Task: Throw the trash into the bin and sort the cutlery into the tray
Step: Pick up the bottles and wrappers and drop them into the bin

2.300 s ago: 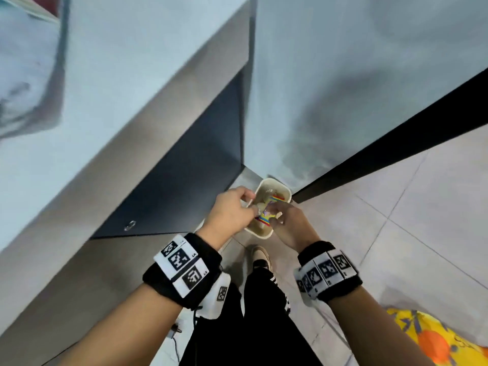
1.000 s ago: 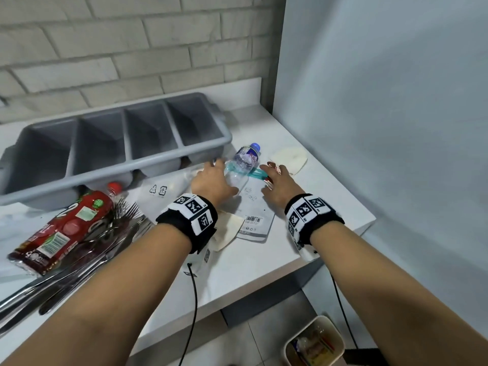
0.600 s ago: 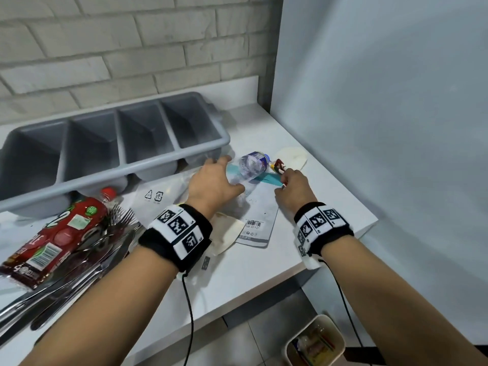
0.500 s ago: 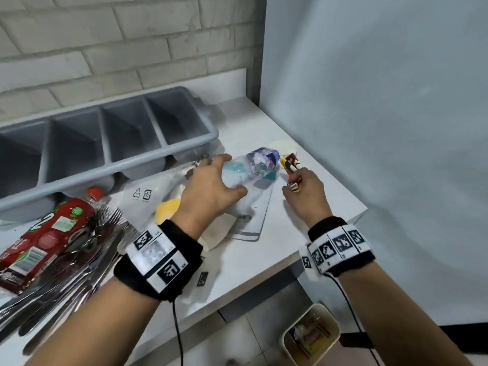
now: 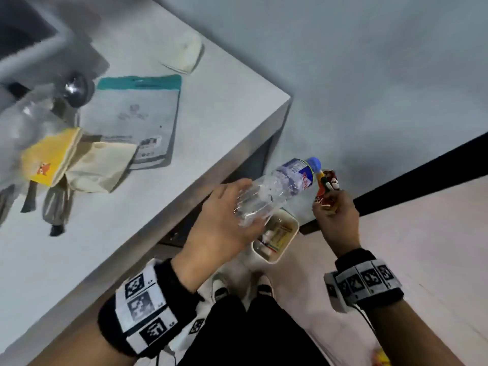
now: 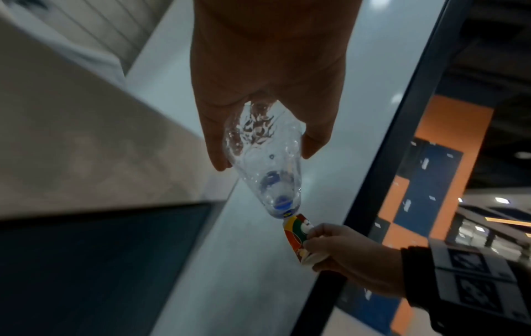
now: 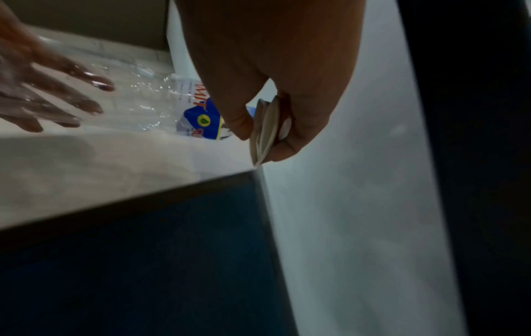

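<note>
Two hands are held above the bin [image 5: 274, 235] on the floor: the left hand [image 5: 219, 223] grips a clear bottle [image 5: 280, 187], the right hand [image 5: 336, 216] pinches a wrapper [image 5: 326, 184] at one o'clock. Both should be lowered over the bin's opening before release. Further off, at eleven o'clock, more trash lies on the table [image 5: 224, 107].

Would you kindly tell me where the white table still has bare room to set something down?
Bare patches: the table corner right of the teal-topped pouch and below the folded napkin, and the near edge below the paper wrappers. The far left is crowded around the spoon and grey tray.
</note>
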A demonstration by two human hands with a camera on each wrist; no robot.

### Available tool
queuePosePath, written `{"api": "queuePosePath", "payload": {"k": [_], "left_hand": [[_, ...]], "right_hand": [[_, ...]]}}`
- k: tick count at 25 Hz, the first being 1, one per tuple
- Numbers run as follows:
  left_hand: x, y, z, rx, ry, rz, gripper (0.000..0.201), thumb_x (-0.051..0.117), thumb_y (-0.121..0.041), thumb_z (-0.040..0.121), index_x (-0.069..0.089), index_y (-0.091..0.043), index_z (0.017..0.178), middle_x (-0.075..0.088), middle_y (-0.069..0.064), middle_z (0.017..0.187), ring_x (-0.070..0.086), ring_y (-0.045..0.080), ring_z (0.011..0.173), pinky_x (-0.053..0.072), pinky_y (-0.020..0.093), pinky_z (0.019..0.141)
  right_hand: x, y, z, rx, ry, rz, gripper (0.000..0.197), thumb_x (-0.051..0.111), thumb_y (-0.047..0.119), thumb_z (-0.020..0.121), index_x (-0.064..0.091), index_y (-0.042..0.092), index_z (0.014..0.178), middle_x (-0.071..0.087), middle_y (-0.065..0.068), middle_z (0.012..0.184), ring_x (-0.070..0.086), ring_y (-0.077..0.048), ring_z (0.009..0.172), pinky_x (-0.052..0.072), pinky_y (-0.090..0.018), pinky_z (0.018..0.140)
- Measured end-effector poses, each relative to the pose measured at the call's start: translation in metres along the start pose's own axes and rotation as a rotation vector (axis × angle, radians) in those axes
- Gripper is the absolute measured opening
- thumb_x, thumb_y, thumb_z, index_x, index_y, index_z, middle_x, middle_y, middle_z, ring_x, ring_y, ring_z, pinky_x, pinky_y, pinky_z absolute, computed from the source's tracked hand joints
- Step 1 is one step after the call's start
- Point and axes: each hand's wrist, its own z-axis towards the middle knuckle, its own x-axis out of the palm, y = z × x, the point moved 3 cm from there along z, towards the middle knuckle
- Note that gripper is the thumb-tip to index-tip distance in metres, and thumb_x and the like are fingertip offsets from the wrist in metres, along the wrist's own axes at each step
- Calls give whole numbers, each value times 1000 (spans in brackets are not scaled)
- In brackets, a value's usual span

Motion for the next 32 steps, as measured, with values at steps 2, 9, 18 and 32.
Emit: {"api": "queuePosePath", "payload": {"k": [2, 9, 18, 32], "left_hand": [[42, 18, -6, -61, 154, 11, 67, 71, -31, 67, 51, -27, 131, 55, -4, 123, 57, 9, 110, 34, 4, 90], [183, 128, 13, -341, 382, 139, 68, 71, -28, 75, 44, -19, 136, 53, 11, 129, 58, 27, 113, 43, 24, 93], [381, 273, 78, -434, 501, 278, 62, 63, -32, 82, 37, -19, 137, 44, 13, 127, 53, 32, 115, 48, 38, 97], [359, 252, 87, -429, 525, 164, 38, 59, -15, 87, 58, -13, 125, 60, 7, 127, 62, 25, 106, 41, 15, 85]], "right_hand": [[6, -43, -11, 96, 49, -22, 20, 70, 1, 74, 61, -1, 91, 66, -22, 90, 57, -20, 75, 42, -21, 68], [78, -174, -43, 442, 296, -67, 24, 70, 8, 73, 53, 25, 77, 60, -4, 78, 54, -20, 72, 36, -12, 53], [220, -346, -8, 654, 319, -90, 18, 65, 6, 78, 53, 10, 91, 67, -20, 105, 62, -28, 89, 36, -18, 63], [198, -334, -8, 608, 490, -286, 37, 53, 11, 87, 57, 8, 123, 58, -16, 126, 54, -30, 117, 43, -28, 93]]}}
